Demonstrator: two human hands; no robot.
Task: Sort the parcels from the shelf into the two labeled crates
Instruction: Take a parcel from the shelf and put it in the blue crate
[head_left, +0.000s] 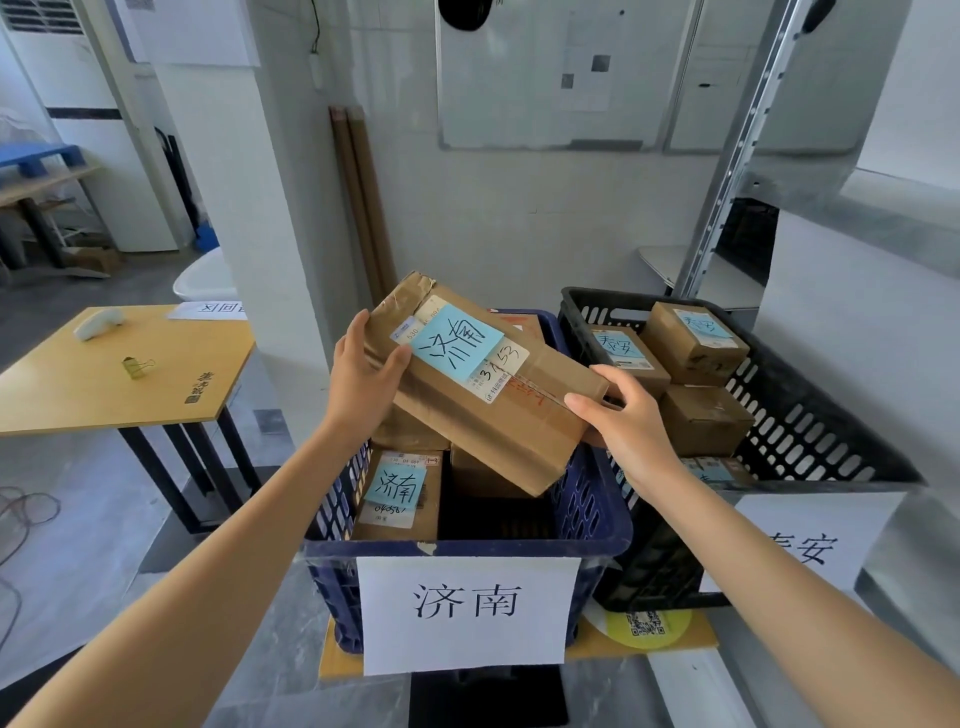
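On my left hand (361, 382) the fingertips are hidden behind the held parcel (483, 410). That parcel covers the rear of the blue crate (597, 525) and most of the boxes (478, 478) beneath. At lower right my right forearm (779, 561) crosses the paper label (841, 514) on the black crate (810, 431), half hiding its first character. Fine print on the shipping label (506, 371) is too small for me to read

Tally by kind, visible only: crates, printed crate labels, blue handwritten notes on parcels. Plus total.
Crates: 2, the blue crate and the black crate
Printed crate labels: 2
Blue notes: 5; 1 on the held parcel, 1 in blue, 3 in black
Total: 9
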